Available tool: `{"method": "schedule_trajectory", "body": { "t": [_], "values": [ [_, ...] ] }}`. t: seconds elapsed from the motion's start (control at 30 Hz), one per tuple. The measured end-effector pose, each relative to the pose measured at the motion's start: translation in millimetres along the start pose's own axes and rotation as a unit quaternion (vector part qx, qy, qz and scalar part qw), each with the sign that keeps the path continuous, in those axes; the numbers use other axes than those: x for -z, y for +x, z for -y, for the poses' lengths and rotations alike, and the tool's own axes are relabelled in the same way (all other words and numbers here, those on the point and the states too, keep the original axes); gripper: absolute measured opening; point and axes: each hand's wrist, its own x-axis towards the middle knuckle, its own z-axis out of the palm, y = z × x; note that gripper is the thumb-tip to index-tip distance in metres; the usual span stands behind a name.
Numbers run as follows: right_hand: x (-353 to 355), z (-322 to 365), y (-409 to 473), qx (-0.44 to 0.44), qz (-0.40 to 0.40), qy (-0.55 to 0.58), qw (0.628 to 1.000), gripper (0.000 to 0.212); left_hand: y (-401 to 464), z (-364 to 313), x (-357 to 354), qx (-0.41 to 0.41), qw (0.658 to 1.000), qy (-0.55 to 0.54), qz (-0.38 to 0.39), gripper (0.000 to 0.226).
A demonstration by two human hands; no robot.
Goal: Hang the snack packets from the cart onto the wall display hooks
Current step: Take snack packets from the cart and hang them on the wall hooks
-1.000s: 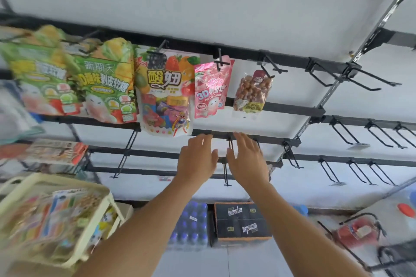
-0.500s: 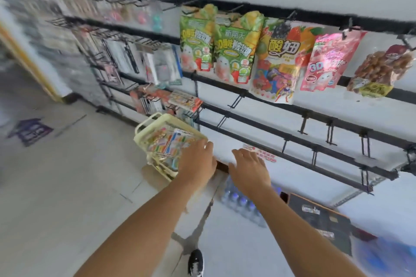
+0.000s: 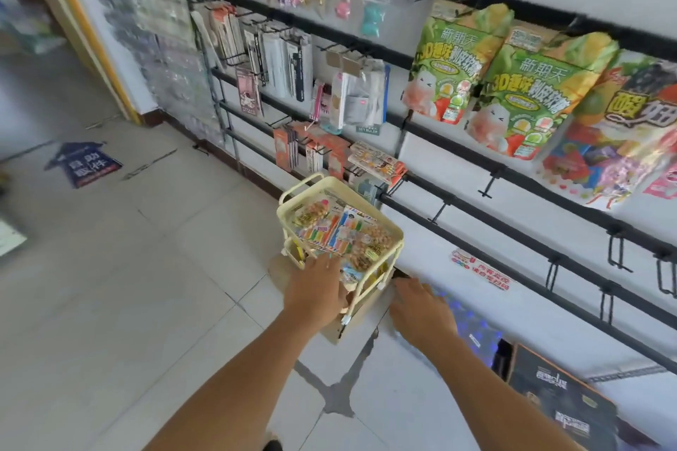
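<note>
A cream wire cart [image 3: 293, 196] stands on the floor against the wall, its top tray holding several snack packets [image 3: 337, 231]. My left hand [image 3: 315, 289] reaches over the cart's near edge, fingers forward among the packets; whether it grips one is hidden. My right hand [image 3: 421, 308] hovers open, right of the cart, holding nothing. Two green candy bags [image 3: 450, 66] and a multicoloured bag [image 3: 615, 135] hang on the upper rail. Bare black hooks [image 3: 619, 249] line the lower rails at right.
Stationery packs [image 3: 285, 62] hang on racks to the left. A dark cardboard box [image 3: 560, 399] and a wrapped pack of bottles [image 3: 472, 322] sit on the floor by the wall. A blue arrow sticker [image 3: 84, 163] lies on the tiled floor at left.
My view swung down and left from the hanging bags to the cart. Both hands dropped from the hook rail; the left now reaches into the cart's top tray.
</note>
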Motion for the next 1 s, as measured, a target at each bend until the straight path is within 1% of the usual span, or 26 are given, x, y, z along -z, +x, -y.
{"method": "schedule_trajectory", "body": {
  "t": [0.07,0.13,0.23,0.33,0.4,0.5,0.57,0.63,0.77,0.9,1.0],
  "values": [
    [-7,30,15,-0.008,-0.007,0.026,1.000,0.035,7,32,2,-0.004,1.000,-0.016,-0.006,0.039],
    [-17,58,25,-0.013,-0.005,0.051,0.999,0.038,12,58,4,-0.003,1.000,-0.018,-0.002,0.035],
    [-37,93,36,-0.006,0.034,0.045,0.998,0.042,19,93,0,0.013,0.999,-0.035,0.025,0.030],
    [-49,112,56,-0.011,0.052,0.034,0.998,0.045,36,124,-8,0.025,0.998,-0.041,0.041,0.028],
    [-54,116,76,-0.015,0.064,0.031,0.997,0.044,50,138,-15,0.038,0.997,-0.043,0.055,0.028],
    [-65,115,110,-0.017,0.088,0.037,0.995,0.041,71,151,-31,0.050,0.993,-0.039,0.100,0.040],
    [-72,115,136,-0.021,0.098,0.041,0.994,0.043,88,156,-41,0.054,0.991,-0.035,0.121,0.043],
    [-79,115,161,-0.031,0.120,0.056,0.991,0.046,106,159,-51,0.065,0.987,-0.042,0.141,0.043],
    [-93,114,206,-0.048,0.152,0.125,0.979,0.045,150,165,-67,0.099,0.977,-0.067,0.174,0.041],
    [-98,106,250,-0.067,0.167,0.132,0.975,0.051,188,178,-84,0.120,0.969,-0.084,0.198,0.042],
    [-104,105,277,-0.091,0.187,0.155,0.966,0.048,204,190,-96,0.126,0.964,-0.090,0.216,0.042]
  ]
}}
